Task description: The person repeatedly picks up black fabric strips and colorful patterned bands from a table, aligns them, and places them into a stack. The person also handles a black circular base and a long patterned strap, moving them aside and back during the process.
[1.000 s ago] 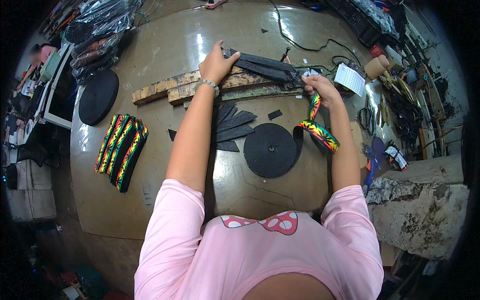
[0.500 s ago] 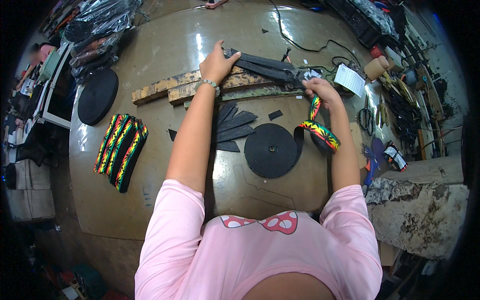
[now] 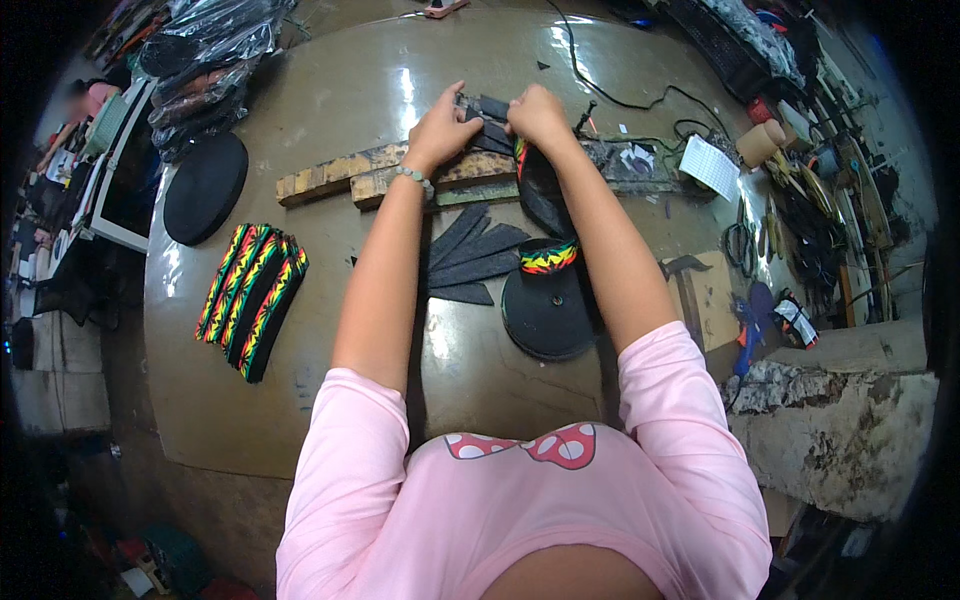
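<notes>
Beyond the wooden bars (image 3: 330, 176), my left hand (image 3: 441, 132) is closed round the ends of dark strap pieces (image 3: 488, 134). Close beside it, my right hand (image 3: 541, 117) makes a fist on a strap (image 3: 549, 258), black on one side and patterned red, yellow and green on the other. This strap hangs from the fist and curls down to a black strap roll (image 3: 548, 322) lying flat nearer me. My right forearm hides part of the roll. Short dark strips (image 3: 468, 262) lie fanned out between my forearms.
At left are a stack of folded patterned straps (image 3: 250, 300) and a round black roll (image 3: 205, 190). A hammer (image 3: 684, 280), scissors (image 3: 739, 245), a white paper (image 3: 710, 167) and a brown spool (image 3: 761, 143) are at right. A black cable (image 3: 610, 97) crosses the far side.
My right hand has moved left and away from me, from the far end of the dark strips to beside my left hand, drawing the patterned strap along. My left hand has hardly moved.
</notes>
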A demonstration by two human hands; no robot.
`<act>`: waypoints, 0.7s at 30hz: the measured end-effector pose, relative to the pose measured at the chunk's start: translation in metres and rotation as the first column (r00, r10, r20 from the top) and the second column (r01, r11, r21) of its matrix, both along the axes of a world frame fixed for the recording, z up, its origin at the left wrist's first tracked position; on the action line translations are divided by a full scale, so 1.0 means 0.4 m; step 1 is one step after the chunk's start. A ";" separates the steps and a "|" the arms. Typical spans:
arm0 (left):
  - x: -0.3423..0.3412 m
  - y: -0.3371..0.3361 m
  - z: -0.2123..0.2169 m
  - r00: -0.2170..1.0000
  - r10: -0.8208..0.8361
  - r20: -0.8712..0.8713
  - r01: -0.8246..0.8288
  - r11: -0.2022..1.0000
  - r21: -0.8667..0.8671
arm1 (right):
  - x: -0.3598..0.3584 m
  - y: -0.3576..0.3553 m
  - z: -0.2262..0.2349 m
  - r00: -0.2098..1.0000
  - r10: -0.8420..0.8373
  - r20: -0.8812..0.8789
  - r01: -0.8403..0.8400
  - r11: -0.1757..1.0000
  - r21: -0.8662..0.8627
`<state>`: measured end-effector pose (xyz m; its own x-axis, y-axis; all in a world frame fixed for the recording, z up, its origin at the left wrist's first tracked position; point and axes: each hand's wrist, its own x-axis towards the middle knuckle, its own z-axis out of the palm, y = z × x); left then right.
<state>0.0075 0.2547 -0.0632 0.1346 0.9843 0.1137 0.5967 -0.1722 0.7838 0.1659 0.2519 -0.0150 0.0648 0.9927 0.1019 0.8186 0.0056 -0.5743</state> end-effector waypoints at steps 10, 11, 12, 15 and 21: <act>0.053 -0.009 0.034 0.957 0.227 -0.182 -0.234 0.972 -0.014 | 0.055 -0.036 0.058 0.977 0.112 0.179 -0.112 0.994 -0.012; 0.054 -0.013 0.038 0.955 0.230 -0.185 -0.234 0.972 0.000 | 0.092 -0.059 0.087 0.979 0.130 0.156 -0.129 0.991 -0.021; 0.054 -0.015 0.041 0.956 0.230 -0.182 -0.235 0.972 -0.005 | 0.137 -0.092 0.110 0.968 0.190 0.164 -0.205 0.975 0.081; 0.054 -0.018 0.045 0.959 0.225 -0.170 -0.230 0.973 -0.014 | 0.282 -0.155 0.167 0.927 0.348 -0.143 -0.344 0.938 0.048; 0.055 -0.014 0.036 0.956 0.243 -0.162 -0.243 0.970 0.021 | 0.421 -0.174 0.044 0.861 -0.018 -0.509 -0.074 0.985 -0.159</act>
